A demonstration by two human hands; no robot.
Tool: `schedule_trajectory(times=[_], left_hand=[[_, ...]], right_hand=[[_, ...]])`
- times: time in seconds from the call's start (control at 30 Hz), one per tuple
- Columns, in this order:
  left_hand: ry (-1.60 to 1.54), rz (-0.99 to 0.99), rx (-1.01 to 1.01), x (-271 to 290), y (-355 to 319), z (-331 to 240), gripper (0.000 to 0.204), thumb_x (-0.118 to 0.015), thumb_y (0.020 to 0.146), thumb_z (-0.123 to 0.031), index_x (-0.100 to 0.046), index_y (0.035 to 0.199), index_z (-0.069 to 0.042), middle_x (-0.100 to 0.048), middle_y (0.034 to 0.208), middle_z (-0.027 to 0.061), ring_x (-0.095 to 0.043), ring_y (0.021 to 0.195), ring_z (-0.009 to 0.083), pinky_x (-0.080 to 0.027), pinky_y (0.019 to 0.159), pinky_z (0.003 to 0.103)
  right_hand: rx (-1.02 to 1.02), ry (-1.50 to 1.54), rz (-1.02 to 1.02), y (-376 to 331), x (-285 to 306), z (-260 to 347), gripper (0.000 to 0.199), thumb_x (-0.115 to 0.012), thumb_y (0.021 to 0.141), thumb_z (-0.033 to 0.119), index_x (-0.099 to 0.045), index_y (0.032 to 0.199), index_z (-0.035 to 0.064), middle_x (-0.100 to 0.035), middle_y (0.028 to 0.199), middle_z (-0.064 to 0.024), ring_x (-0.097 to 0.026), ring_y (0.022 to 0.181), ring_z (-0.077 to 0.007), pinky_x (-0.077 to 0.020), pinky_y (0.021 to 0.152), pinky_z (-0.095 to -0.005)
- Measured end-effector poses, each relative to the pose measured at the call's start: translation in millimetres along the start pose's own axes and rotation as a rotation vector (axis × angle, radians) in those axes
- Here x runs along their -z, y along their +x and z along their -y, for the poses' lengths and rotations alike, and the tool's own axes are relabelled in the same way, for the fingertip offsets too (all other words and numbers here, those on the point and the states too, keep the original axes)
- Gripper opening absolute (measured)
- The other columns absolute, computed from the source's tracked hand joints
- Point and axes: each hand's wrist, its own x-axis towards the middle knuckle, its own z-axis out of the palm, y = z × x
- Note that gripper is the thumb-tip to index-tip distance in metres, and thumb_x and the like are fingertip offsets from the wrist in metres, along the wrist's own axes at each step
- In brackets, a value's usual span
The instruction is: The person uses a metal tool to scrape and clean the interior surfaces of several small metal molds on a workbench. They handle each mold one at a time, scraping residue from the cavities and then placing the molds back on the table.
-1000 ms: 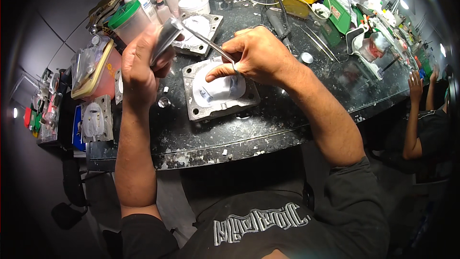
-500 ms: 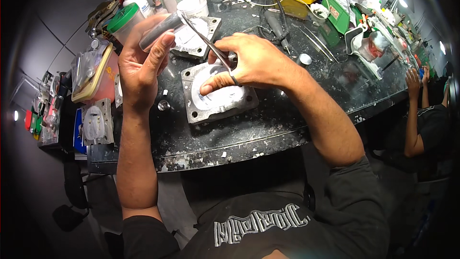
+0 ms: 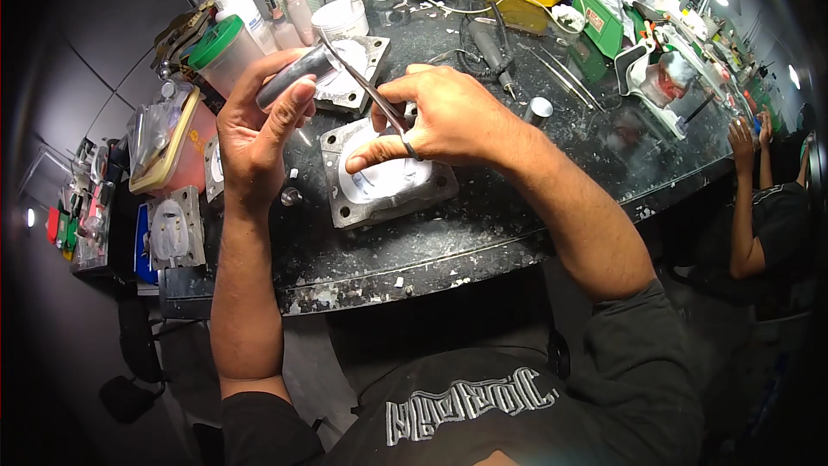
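Observation:
My left hand (image 3: pixel 252 140) is closed around a dark silvery metal cylinder (image 3: pixel 291 78), held tilted above the bench. My right hand (image 3: pixel 461 112) grips slim metal scissors (image 3: pixel 360 78); a dark loop sits around the thumb. Their long blades slant up to the far end of the cylinder; whether they bite into it I cannot tell. Under my right hand lies a square metal flask half (image 3: pixel 345 214) filled with white plaster (image 3: pixel 392 179). Another plaster-filled flask half (image 3: pixel 374 56) rests just behind the cylinder.
A green-lidded tub (image 3: pixel 216 41) and a white pot (image 3: pixel 341 15) stand at the back left. A handpiece (image 3: pixel 490 45) with its cord, thin metal instruments (image 3: pixel 565 78) and a small metal cylinder (image 3: pixel 539 110) lie to the right. A co-worker's arm (image 3: pixel 742 198) shows at far right.
The scissors' blades have shifted slightly up and left against the cylinder's end. My right hand has moved a little left; the left hand keeps its grip. The view has shifted slightly.

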Motion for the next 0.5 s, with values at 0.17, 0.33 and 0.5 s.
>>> schedule_trajectory(times=[0.17,0.33,0.5], left_hand=[[0.026,-0.034,-0.038,-1.3,1.6,-2.3,0.032,-0.069,0.100,-0.026,-0.067,0.121,-0.002,-0.059,0.081,-0.0042,-0.048,0.070,0.0038,-0.036,0.062,0.020],[-0.053,-0.062,-0.035,6.7,2.4,4.7,0.033,-0.064,0.103,-0.032,-0.069,0.116,-0.002,-0.056,0.078,-0.0055,-0.041,0.064,0.0019,-0.030,0.058,0.019],[-0.053,-0.137,-0.003,12.5,4.0,5.6,0.036,-0.060,0.105,-0.036,-0.069,0.112,-0.002,-0.064,0.083,-0.0024,-0.043,0.065,0.0017,-0.032,0.059,0.018]], right_hand=[[0.031,-0.001,-0.040,3.4,-3.7,-4.6,0.080,-0.072,0.067,0.084,-0.072,0.077,0.0054,-0.069,0.072,-0.0159,-0.071,0.079,-0.0365,-0.0563,0.075,-0.0467],[0.107,0.009,-0.130,2.1,-7.1,-5.2,0.072,-0.077,0.072,0.074,-0.068,0.071,0.0026,-0.067,0.068,-0.0177,-0.069,0.071,-0.0372,-0.0553,0.068,-0.0448],[0.094,-0.028,-0.032,1.0,-2.4,-0.9,0.070,-0.077,0.074,0.070,-0.067,0.067,0.0016,-0.066,0.065,-0.0177,-0.068,0.067,-0.0379,-0.0547,0.065,-0.0446]])
